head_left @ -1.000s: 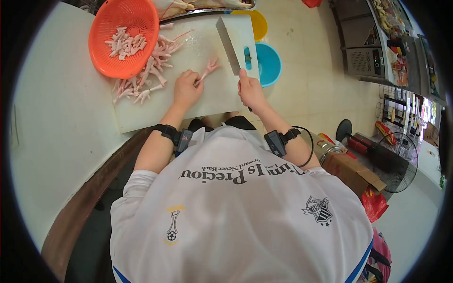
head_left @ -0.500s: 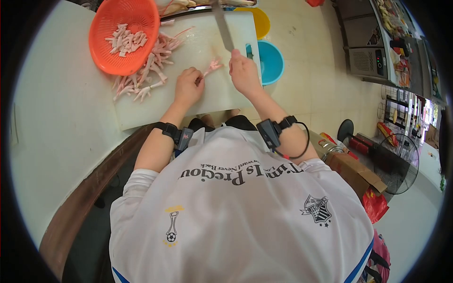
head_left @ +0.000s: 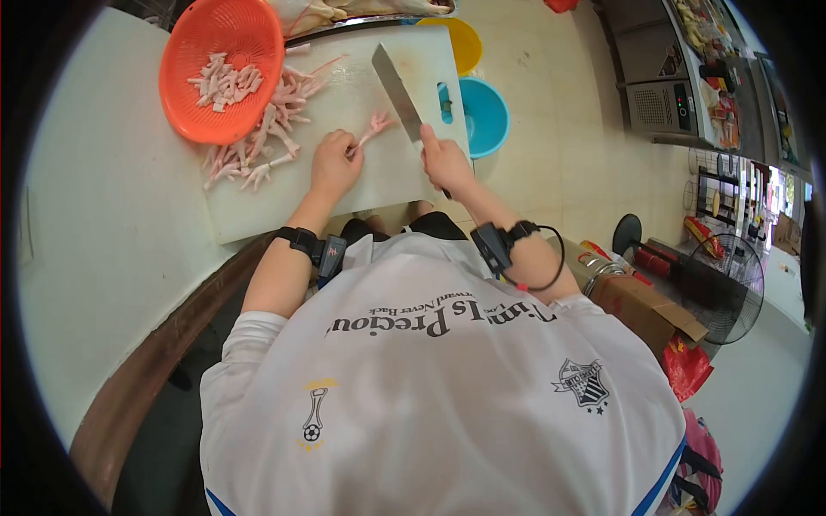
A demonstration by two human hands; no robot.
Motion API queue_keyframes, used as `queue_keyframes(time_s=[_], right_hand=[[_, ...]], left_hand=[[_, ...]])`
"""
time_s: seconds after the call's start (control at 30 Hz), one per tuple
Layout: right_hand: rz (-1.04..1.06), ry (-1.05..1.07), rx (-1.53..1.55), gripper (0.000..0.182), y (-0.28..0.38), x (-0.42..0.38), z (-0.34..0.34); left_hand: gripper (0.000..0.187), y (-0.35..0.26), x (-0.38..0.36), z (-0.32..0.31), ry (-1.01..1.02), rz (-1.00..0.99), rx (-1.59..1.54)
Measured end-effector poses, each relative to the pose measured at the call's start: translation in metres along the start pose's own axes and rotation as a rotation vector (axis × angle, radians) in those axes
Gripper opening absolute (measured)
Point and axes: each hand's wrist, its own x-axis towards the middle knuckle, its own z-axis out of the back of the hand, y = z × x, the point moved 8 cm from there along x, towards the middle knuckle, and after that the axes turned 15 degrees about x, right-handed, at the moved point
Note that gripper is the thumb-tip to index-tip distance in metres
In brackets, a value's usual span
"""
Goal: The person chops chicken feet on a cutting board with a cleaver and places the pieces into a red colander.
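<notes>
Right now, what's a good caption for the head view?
Left hand holding a chicken foot on a board, right hand a cleaver, near an orange basket.

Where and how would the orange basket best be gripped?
I'd take the orange basket by its rim on the person's left, coming in from the open counter. The raised edge offers a pinch there, while chicken feet crowd the right side. Cut pieces lie loose inside, so a level lift seems wise.
</notes>
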Motion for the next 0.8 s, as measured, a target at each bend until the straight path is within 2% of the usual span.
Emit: queue_keyframes(time_s=[0.07,0.17,0.23,0.27,0.33,0.37,0.43,0.47,0.7,0.73,0.8], right_hand=[[0.047,-0.039,0.092,0.073,0.025,-0.004,-0.003],[0.126,-0.074,0.207,0.067,0.046,-0.012,-0.003],[0.361,-0.095,0.3,0.067,0.068,-0.021,-0.005],[0.36,-0.092,0.3,0.067,0.066,-0.02,-0.01],[0.492,-0.172,0.168,0.072,0.065,-0.018,-0.021],[0.492,-0.171,0.168,0.072,0.048,-0.009,-0.032],[0.381,-0.245,-0.216,0.077,0.014,0.003,-0.047],[0.294,-0.217,-0.226,0.08,0.001,0.001,-0.046],[0.129,-0.156,0.036,0.077,-0.056,-0.029,-0.027],[0.129,-0.156,0.035,0.077,-0.055,-0.025,-0.029],[0.258,-0.212,0.047,0.076,-0.039,-0.008,-0.032]], left_hand=[[0.011,-0.002,0.0,-0.002,-0.007,-0.016,0.029],[0.011,-0.005,-0.001,-0.012,0.03,0.077,-0.026],[0.012,-0.006,-0.001,-0.013,0.018,0.091,0.023],[0.012,-0.006,0.0,-0.014,0.018,0.094,0.024],[0.013,-0.005,-0.001,-0.013,0.028,0.082,0.011],[0.013,-0.005,-0.001,-0.013,0.027,0.082,0.012],[0.013,-0.006,-0.003,-0.014,0.012,0.086,-0.035],[0.013,-0.007,-0.002,-0.015,0.01,0.082,-0.039],[0.013,-0.004,-0.003,-0.016,-0.007,0.051,0.05],[0.013,-0.004,-0.003,-0.016,0.0,0.056,0.045],[0.013,-0.003,-0.005,-0.018,-0.001,0.049,0.035]])
